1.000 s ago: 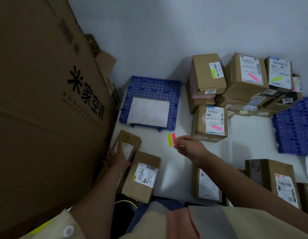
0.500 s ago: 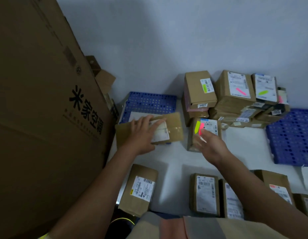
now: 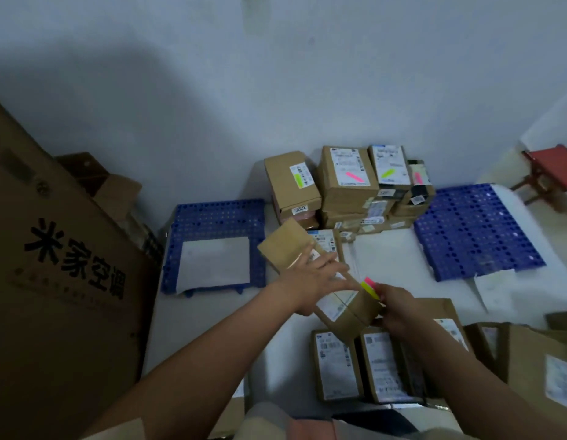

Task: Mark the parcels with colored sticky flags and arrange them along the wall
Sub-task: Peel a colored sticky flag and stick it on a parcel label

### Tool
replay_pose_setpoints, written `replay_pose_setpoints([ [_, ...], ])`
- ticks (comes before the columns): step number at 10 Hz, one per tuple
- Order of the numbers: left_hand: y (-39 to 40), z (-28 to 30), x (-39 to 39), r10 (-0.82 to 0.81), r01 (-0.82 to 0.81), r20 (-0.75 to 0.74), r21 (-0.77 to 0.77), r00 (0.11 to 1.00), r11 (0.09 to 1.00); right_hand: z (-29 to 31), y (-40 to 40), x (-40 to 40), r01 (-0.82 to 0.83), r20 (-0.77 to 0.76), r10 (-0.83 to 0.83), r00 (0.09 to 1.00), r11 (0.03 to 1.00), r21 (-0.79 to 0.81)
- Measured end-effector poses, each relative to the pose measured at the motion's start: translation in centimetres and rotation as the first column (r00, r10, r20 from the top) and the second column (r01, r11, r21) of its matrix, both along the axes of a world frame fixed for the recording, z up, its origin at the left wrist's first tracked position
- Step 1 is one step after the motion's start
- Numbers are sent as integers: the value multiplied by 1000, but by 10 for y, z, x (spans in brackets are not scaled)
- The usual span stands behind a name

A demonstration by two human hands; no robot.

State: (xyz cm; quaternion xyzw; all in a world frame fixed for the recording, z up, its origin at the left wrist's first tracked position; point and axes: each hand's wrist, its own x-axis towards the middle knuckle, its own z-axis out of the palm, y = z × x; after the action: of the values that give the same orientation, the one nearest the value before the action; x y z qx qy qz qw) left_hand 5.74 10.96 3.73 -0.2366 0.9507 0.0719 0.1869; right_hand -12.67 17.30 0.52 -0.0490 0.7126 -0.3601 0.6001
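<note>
A long brown parcel [image 3: 290,246] is held above the floor, tilted. My left hand [image 3: 317,279] lies over its top face, fingers spread across the white label. My right hand [image 3: 395,308] is at the parcel's near end and pinches a small pad of yellow and pink sticky flags [image 3: 369,285]. Flagged parcels [image 3: 345,182] are stacked against the wall. Another labelled parcel [image 3: 328,242] lies behind the held one. Unflagged parcels [image 3: 358,365] lie on the floor below my hands.
A huge cardboard box [image 3: 53,281] with black characters fills the left side. Two blue perforated mats [image 3: 215,223] [image 3: 472,230] lie on the floor, the left one bearing a white sheet. A red stool [image 3: 549,176] stands far right. More boxes [image 3: 536,360] sit at lower right.
My left hand has carried the parcel to the right and down, toward my right hand. My right hand with the flags has come back to meet the parcel's near end. The camera has tilted up.
</note>
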Motion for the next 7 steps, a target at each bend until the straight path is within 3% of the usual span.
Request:
replay_pose_setpoints([
  [1, -5, -4, -7, 127, -126, -12, 30, 992, 992, -11, 5, -15, -2, -23, 2, 1000, 1000, 12],
  [2, -8, -35, -4, 421, -418, -195, 62, 886, 906, -19, 8, -23, -52, -2, 52, 999, 999, 5],
  [3, 8, -56, -2, 865, -735, -382, 473, 327, 486, -20, 7, -22, -40, 2, 40, 999, 999, -2],
  [4, 20, -59, 6, 1000, -631, -25, 776, -15, 10, -21, 5, -19, -38, -10, 38, 999, 999, 4],
  [5, 29, -60, 11, 967, -342, 254, 906, -29, -248, -19, 3, -11, -35, 49, 34, 998, 999, 3],
  [7, 36, -61, 15, 933, -178, 359, 917, -21, -357, -18, 3, 0, -11, 155, 21, 988, 998, -66],
])
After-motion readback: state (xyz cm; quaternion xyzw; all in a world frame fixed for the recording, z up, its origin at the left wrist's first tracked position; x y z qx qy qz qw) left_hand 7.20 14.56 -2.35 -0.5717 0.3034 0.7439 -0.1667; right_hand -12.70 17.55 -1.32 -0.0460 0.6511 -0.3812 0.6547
